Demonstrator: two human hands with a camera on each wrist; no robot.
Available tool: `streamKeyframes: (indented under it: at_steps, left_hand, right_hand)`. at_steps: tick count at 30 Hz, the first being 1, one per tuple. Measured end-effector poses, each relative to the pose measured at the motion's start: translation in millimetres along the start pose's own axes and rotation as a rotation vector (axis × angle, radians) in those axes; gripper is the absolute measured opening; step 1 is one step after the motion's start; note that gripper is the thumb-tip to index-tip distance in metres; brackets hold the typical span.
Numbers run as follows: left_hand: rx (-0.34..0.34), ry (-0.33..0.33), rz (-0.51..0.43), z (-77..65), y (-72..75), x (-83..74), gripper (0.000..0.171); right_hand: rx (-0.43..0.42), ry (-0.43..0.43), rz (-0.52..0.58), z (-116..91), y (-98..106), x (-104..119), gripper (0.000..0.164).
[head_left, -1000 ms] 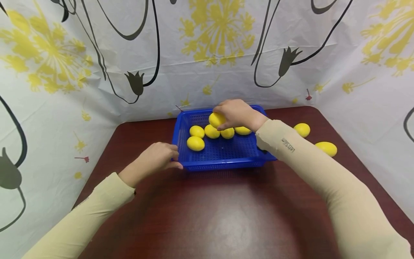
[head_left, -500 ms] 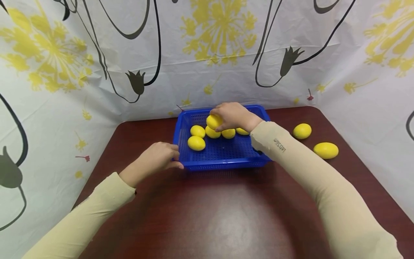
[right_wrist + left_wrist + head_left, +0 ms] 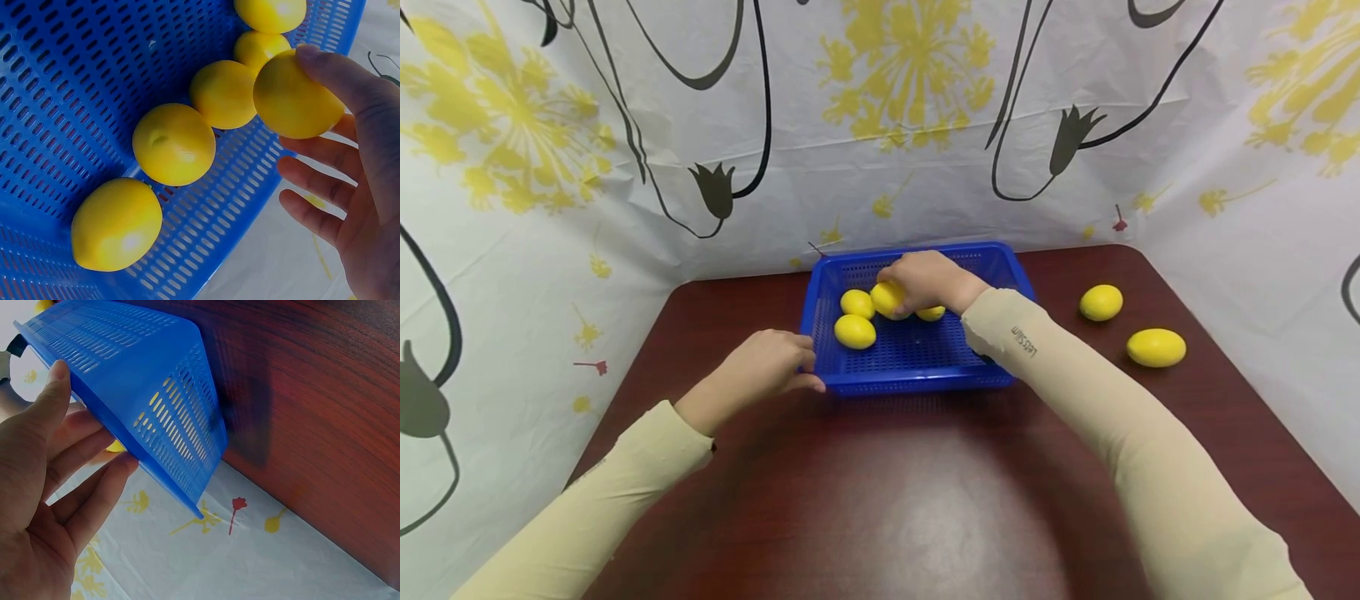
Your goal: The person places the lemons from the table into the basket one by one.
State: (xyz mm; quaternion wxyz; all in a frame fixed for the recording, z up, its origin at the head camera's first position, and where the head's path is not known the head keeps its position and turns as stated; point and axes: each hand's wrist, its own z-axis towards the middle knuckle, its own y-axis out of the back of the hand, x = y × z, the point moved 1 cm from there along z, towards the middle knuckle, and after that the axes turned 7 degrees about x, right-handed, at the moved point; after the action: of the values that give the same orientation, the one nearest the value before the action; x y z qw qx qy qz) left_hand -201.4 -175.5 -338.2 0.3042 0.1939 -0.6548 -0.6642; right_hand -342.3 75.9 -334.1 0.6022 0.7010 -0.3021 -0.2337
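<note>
Five yellow, oval lemons lie in a blue, rectangular, perforated plastic basket set toward 12 o'clock on a glossy, dark red-brown table. A sixth, the held yellow lemon, is over the basket at about 10 o'clock from its middle, pinched between the thumb and nearest fingers of the right hand; the last two fingers stand apart from it. Whether it touches the lemons underneath cannot be told. At the basket's 8 o'clock corner the left hand pinches the rim, thumb on one side and fingers on the other. Two loose yellow lemons rest apart on the table, around 3 o'clock from the basket. White, flower-printed sheeting stands behind, at 12 o'clock, and cream sleeves cover both arms.
</note>
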Motion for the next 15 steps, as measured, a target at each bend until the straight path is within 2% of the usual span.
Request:
streamKeyframes:
  at_steps: [15]
  left_hand:
    - [0.013, 0.002, 0.005, 0.4, -1.0, 0.3, 0.039]
  right_hand:
    - [0.027, 0.023, -0.063, 8.6, -4.8, 3.3, 0.054]
